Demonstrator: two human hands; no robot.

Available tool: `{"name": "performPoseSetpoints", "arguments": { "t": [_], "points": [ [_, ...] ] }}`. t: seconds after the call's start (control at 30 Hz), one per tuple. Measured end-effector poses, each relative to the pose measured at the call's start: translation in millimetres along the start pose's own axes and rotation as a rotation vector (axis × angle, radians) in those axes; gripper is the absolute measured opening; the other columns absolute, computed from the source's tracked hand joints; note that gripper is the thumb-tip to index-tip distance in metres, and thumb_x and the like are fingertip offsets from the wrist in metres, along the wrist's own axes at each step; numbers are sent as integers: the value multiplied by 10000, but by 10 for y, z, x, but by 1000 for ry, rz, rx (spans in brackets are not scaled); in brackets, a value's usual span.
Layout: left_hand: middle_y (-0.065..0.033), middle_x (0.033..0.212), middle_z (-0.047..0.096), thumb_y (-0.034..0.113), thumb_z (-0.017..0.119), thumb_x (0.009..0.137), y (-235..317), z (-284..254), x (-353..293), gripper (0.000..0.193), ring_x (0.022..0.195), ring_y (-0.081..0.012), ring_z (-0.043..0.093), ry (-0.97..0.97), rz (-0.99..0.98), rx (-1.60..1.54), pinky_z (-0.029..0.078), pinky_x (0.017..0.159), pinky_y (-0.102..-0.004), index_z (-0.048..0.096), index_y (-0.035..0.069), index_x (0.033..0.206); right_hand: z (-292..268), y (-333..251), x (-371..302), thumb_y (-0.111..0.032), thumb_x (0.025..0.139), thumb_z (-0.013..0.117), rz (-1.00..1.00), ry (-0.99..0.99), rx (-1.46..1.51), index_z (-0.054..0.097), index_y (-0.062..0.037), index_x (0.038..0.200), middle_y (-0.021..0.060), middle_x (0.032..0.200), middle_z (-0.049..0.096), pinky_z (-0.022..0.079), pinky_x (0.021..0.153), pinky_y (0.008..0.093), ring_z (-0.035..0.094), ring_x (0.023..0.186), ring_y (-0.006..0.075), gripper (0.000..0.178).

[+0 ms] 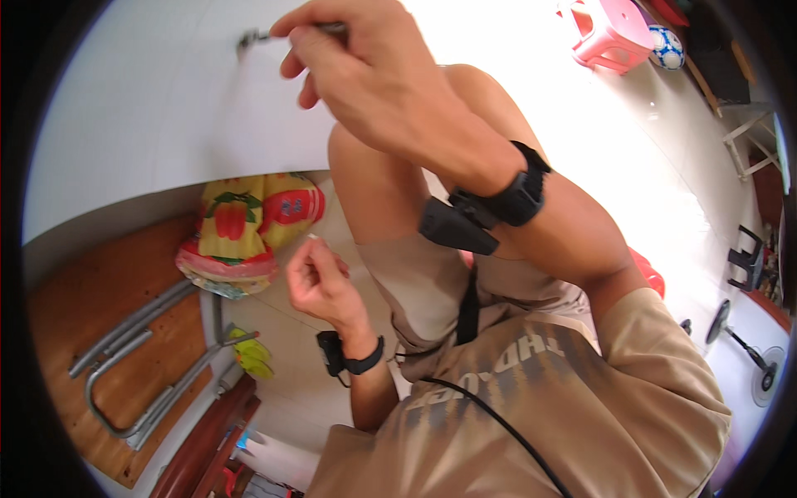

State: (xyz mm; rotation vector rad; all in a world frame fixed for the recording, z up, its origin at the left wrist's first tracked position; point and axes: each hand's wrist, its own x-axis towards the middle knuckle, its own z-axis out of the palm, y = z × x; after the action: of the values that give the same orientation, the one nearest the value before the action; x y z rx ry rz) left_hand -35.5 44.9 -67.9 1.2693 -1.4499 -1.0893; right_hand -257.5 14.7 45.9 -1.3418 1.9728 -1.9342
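Observation:
My right hand (365, 62) is raised at the top, against a broad white panel (149, 108). Its fingers close around a slim dark metal tool (334, 30); the grip covers much of it, and I cannot tell its exact kind. The tool's dark, blurred head (251, 39) is by the white surface; whether they touch is unclear. Lower down, beside my knee, my left hand (322, 282) has its fingers curled in. A tiny pale spot shows at its fingertips, too small to name. Both wrists wear black straps with small devices.
Below the panel's edge sit yellow and red printed bags (241, 220). A wooden board with folded metal legs (124, 349) leans at the left, near yellow-green slippers (251, 355). A pink stool (610, 35), a ball (667, 46) and a fan (751, 353) stand to the right.

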Motion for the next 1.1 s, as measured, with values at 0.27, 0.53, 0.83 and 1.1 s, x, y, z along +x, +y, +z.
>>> {"name": "performPoseSetpoints", "arguments": {
  "t": [0.27, 0.53, 0.83, 1.1],
  "points": [
    [-32, 704, 589, 118, 647, 970, 85, 71, 33, 143, 535, -63, 480, 10, -4, -51, 355, 455, -207, 627, -21, 997, -69, 207, -11, -69, 907, 493, 142, -116, 206, 689, 80, 1043, 185, 705, 664, 530, 628, 364, 646, 613, 271, 281],
    [-25, 677, 577, 136, 656, 967, 85, 118, 111, 165, 520, -64, 476, 2, -16, -35, 345, 448, -206, 614, -22, 990, -187, 66, 28, -39, 901, 547, -20, -64, 339, 688, 55, 1034, 192, 749, 674, 527, 644, 385, 635, 648, 358, 216],
    [-24, 644, 576, 156, 701, 943, 32, 135, 135, 190, 517, -71, 488, 6, -33, -19, 373, 467, -214, 636, -16, 991, -115, 39, -192, 22, 745, 583, -213, -306, 25, 501, -4, 759, 154, 690, 532, 420, 499, 462, 534, 581, 386, 87],
    [-31, 675, 577, 164, 699, 935, 61, 147, 141, 194, 512, -77, 480, 42, 5, -66, 353, 446, -214, 614, -4, 980, -38, -39, -214, 25, 734, 586, -196, -253, 79, 529, 6, 815, 160, 705, 532, 423, 509, 461, 525, 582, 390, 101]
  ]
}}
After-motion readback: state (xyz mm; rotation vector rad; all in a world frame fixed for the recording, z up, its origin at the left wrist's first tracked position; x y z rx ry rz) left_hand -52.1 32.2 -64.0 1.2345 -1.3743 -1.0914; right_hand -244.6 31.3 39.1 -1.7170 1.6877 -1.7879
